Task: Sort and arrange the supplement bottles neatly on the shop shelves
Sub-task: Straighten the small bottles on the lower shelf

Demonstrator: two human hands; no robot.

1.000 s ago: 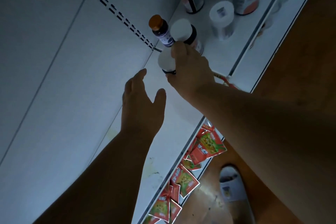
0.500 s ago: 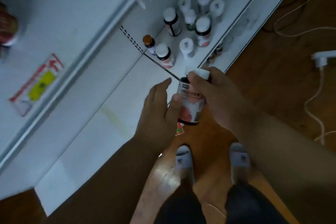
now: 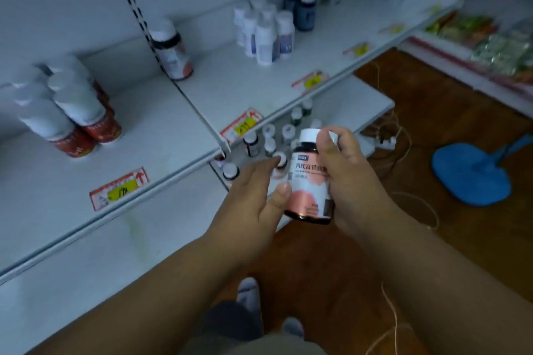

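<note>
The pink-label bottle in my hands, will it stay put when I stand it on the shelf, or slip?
The bottle looks squat and flat-based, so it likely stands steady. Its glossy label may be slippery. Laid sideways, its round body would probably roll on the smooth shelf.

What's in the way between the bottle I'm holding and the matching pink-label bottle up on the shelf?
Nothing visible. The held bottle sits in your right hand, and the bare shelf in front of the matching bottle is open.

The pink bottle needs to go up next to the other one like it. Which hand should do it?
Probably the right hand: it already grips the pink bottle. The left hand only touches its side.
</note>
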